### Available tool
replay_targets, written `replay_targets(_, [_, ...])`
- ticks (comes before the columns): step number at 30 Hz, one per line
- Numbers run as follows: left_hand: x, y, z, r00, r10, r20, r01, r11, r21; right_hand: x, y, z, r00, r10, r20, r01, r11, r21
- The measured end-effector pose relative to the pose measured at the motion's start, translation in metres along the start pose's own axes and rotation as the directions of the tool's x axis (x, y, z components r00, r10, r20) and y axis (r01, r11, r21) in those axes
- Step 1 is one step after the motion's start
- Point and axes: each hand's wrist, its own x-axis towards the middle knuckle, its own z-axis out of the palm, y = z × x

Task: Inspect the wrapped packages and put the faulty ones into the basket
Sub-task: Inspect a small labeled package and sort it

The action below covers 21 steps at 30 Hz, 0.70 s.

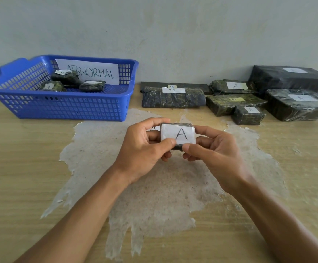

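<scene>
Left hand (145, 147) and right hand (213, 154): both grips closed on package (177, 134) labelled "A", held above surface (21, 168). Basket (63, 109) rear left.

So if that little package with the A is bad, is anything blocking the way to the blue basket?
Nothing visible does. Both hands hold the small package above the table, and the stretch of table between it and the blue basket to its left is bare. The basket's top is open, with three packages already inside.
</scene>
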Motion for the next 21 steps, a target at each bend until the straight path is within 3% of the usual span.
replay_targets(8, [-0.0006,-0.0013,0.0016,0.999,-0.011,0.043,0.011,1.0,0.004,0.0023,0.0024,-0.0014,0.999,-0.01,-0.037,0.01,1.0,0.008])
replay_targets(15, [0.0013,0.0015,-0.0029,0.999,-0.026,0.024,0.028,0.998,-0.051,0.005,0.0004,-0.0055,0.999,0.038,-0.002,-0.037,0.989,0.142])
replay_targets(21, [-0.0006,0.003,-0.0051,0.993,-0.026,0.114,0.035,0.996,-0.079,0.0057,0.0008,-0.0072,0.997,0.056,-0.055,-0.046,0.987,0.156])
